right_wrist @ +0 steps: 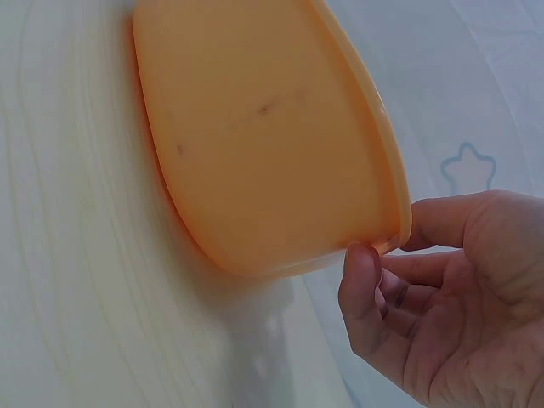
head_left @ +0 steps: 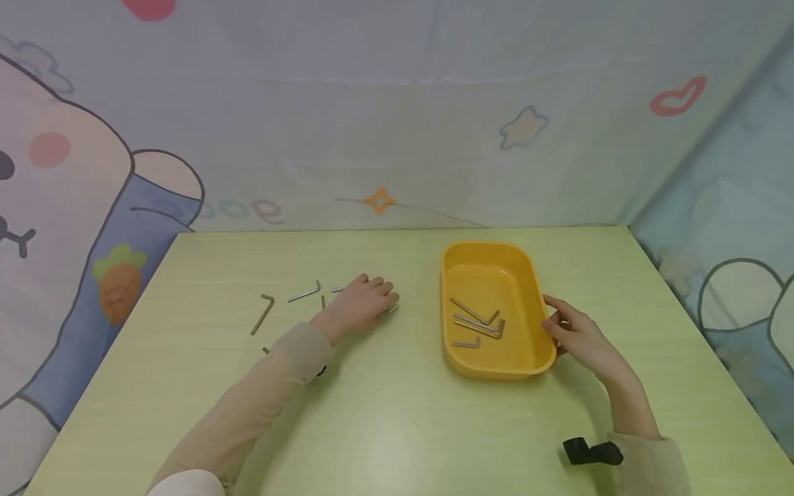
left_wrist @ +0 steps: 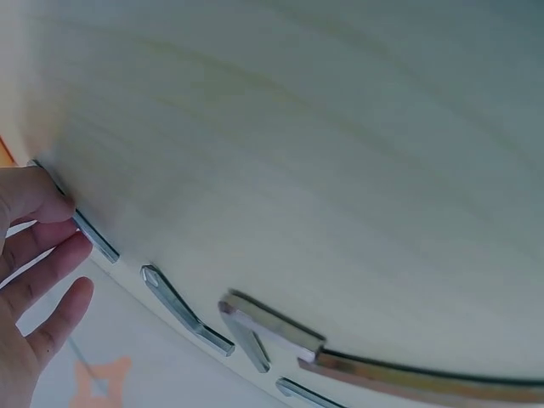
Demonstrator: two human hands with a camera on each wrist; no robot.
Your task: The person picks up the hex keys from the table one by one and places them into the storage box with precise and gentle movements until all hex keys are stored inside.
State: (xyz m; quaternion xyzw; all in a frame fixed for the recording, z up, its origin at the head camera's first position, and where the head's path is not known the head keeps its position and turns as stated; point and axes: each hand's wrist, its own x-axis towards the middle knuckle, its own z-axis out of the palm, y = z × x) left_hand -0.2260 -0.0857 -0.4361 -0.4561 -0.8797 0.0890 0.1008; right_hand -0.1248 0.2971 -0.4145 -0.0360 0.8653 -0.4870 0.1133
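Observation:
My left hand (head_left: 361, 306), palm down over the middle of the table, pinches a silver hex key (left_wrist: 98, 235) between thumb and fingers. In the left wrist view, more L-shaped hex keys lie beside it, among them a short silver one (left_wrist: 183, 310) and a larger one (left_wrist: 408, 374). A yellow plastic tray (head_left: 455, 362) stands to the right. Its right rim is gripped by my right hand (head_left: 579, 337), with the thumb on the near side in the right wrist view. Several hex keys (head_left: 477, 324) lie inside the tray, towards its left wall.
Left of my left hand, a bronze-coloured hex key (head_left: 263, 315) and a silver hex key (head_left: 304, 295) lie on the light wooden table (head_left: 384, 427). My left forearm partly covers another small key (head_left: 265, 350). A printed cloth (head_left: 384, 124) hangs behind the table.

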